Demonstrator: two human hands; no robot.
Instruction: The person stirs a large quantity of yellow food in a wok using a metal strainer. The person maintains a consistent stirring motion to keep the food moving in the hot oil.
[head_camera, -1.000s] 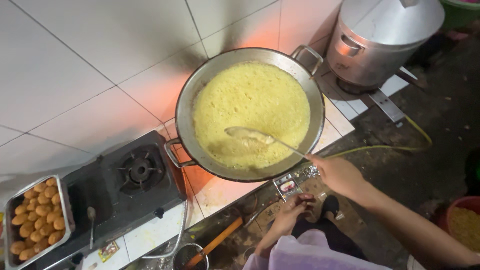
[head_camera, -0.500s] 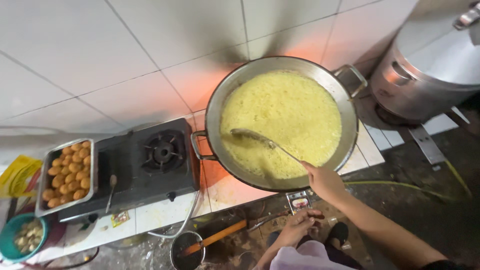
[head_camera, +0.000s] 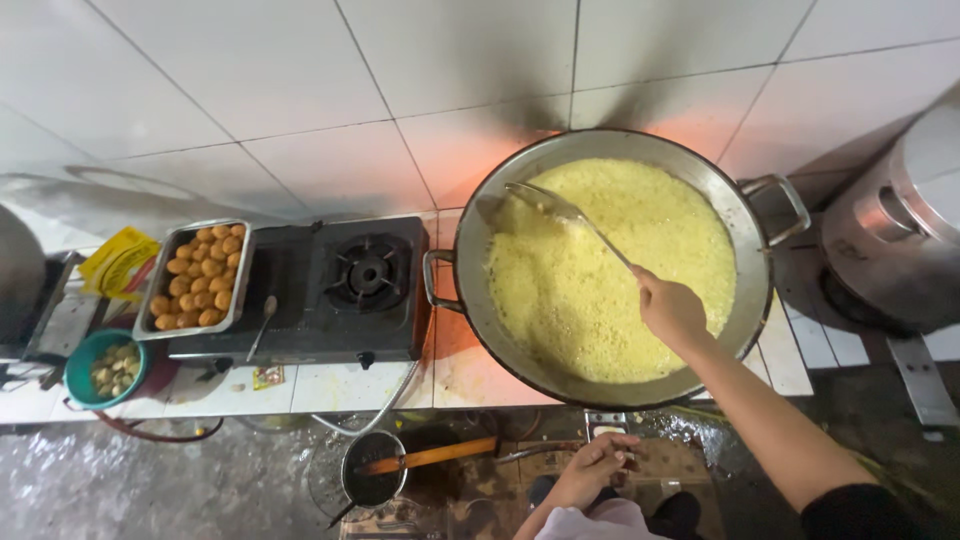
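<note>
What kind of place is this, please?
Probably a simple working kitchen, perhaps a food stall. A big wok of yellow food is stirred with a ladle, beside a gas stove and a tray of fried balls.

Your right hand (head_camera: 672, 310) was bare, with no glove, ring or watch showing, and the forearm ran uncovered down to a dark sleeve at the lower right edge. Your left hand (head_camera: 592, 466) was bare too, above pale lilac cloth at the bottom
</note>
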